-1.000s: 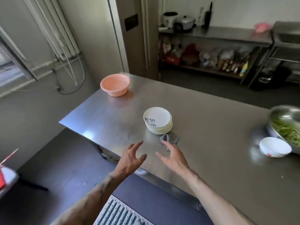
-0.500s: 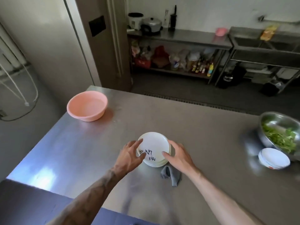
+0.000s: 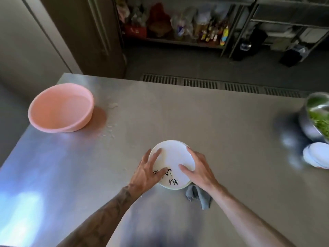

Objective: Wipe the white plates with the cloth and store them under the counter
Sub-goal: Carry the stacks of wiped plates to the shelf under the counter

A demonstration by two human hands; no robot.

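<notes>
Just below the centre of the frame, a stack of white plates (image 3: 172,157) sits on the steel counter (image 3: 213,125), with black writing on the top plate's near part. Both forearms reach in from the bottom edge. The left hand (image 3: 147,171) lies flat against the stack's left side, its fingers straight and splayed and its thumb on the writing. The right hand (image 3: 200,168) cups the right rim, fingers bent down over the edge and thumb pressed on the top face. A grey cloth (image 3: 198,196) lies crumpled under the right wrist, touching the stack's near edge. A pink basin (image 3: 60,108) stands at the upper left. At the right edge are a metal bowl (image 3: 309,125) of greens and a white bowl (image 3: 316,155).
</notes>
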